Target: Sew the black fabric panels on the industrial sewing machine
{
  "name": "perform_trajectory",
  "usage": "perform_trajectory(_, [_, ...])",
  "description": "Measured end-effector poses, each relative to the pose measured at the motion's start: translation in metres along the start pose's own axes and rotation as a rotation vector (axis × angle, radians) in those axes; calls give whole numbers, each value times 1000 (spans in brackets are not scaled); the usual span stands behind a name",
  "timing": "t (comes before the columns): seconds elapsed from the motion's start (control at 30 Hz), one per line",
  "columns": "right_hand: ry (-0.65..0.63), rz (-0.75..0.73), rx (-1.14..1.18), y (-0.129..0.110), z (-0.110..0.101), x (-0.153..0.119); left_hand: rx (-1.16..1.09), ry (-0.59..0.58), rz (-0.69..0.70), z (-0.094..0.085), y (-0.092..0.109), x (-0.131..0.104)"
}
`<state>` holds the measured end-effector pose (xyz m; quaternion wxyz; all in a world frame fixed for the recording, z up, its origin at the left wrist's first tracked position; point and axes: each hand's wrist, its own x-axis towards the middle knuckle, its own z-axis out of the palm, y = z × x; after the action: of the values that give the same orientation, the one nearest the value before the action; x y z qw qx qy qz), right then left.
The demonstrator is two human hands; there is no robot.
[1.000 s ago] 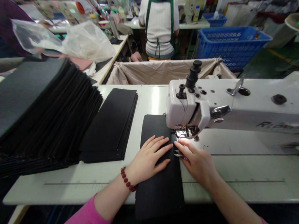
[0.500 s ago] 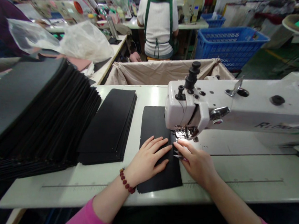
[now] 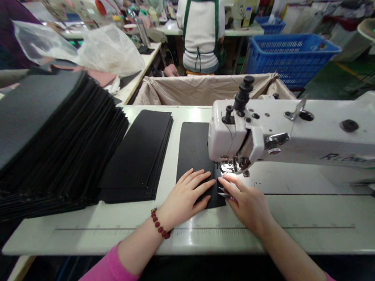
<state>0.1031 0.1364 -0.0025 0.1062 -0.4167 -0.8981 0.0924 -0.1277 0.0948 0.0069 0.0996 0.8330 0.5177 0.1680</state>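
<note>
A black rectangular piece [image 3: 193, 149] lies on the white table [image 3: 297, 227] and runs under the presser foot [image 3: 232, 166] of a white sewing machine [image 3: 292, 131]. My left hand [image 3: 186, 196] presses flat on the piece's near end, fingers spread, with a red bead bracelet on the wrist. My right hand [image 3: 247, 203] rests at the piece's right edge, fingertips just before the foot. The tips of small metal snips [image 3: 222, 195] stick out from under its fingers.
A flat stack of black pieces [image 3: 139, 154] lies left of the sewn one, and a tall fanned pile [image 3: 45, 138] fills the far left. A cloth-lined bin [image 3: 204, 90] stands behind the table. Beyond are a blue basket [image 3: 291, 53], plastic bags [image 3: 110, 50] and a seated person in a green apron [image 3: 201, 29].
The black piece has fed away from me under the foot; its near end, which hung over the table's front edge, now lies just under my hands. Both hands have stayed put.
</note>
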Motion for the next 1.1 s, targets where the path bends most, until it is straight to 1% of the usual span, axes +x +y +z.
perform_trajectory(0.33, [19,-11,-1,0,1,0,-5,30,-10,1,-1,1])
perform_trajectory(0.6, [-6,2,-3,0,-1,0,1,55,-51,2,-2,3])
perform_trajectory(0.9, [1,-5,27,2,1,0,36,8,-105,4,-4,8])
perform_trajectory(1.1, [18,-14,35,1,0,0,77,22,-101,7,-4,9])
